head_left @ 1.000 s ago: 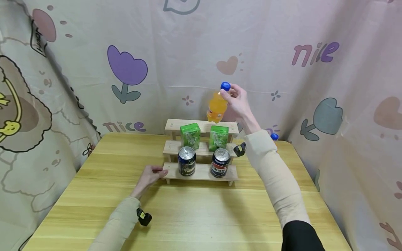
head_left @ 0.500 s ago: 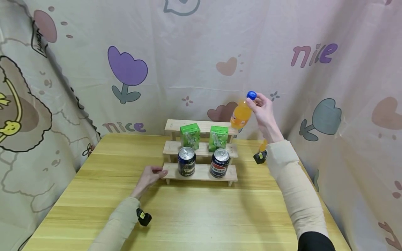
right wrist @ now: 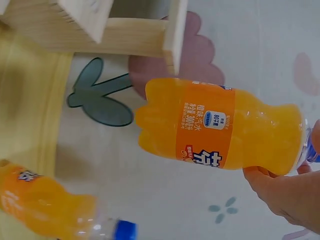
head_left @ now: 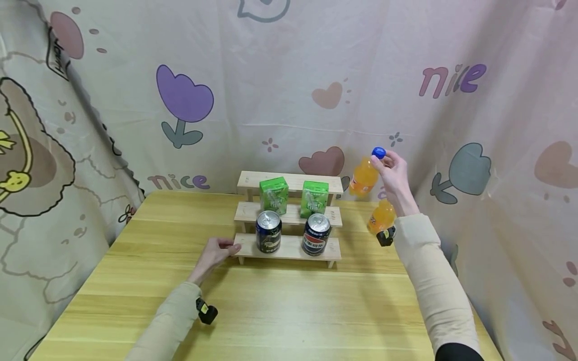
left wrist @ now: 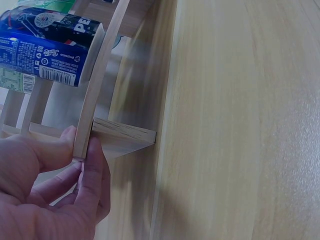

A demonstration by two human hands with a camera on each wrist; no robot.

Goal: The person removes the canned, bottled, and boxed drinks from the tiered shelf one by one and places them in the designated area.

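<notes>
My right hand grips an orange soda bottle by its neck, just under the blue cap, and holds it in the air to the right of the wooden tiered shelf. In the right wrist view, the bottle's orange label faces the camera. A second orange soda bottle stands on the table below, partly behind the right wrist. My left hand pinches the left end of the shelf's lowest step, thumb on top and fingers beneath.
Two dark soda cans, a left can and a right can, stand on the lowest step. Two green drink cartons, left and right, stand on the middle step. A patterned curtain hangs behind the wooden table.
My right hand has carried the bottle from above the top step rightward and down, away from the shelf. The second bottle has come into fuller view. My left hand has stayed in place.
</notes>
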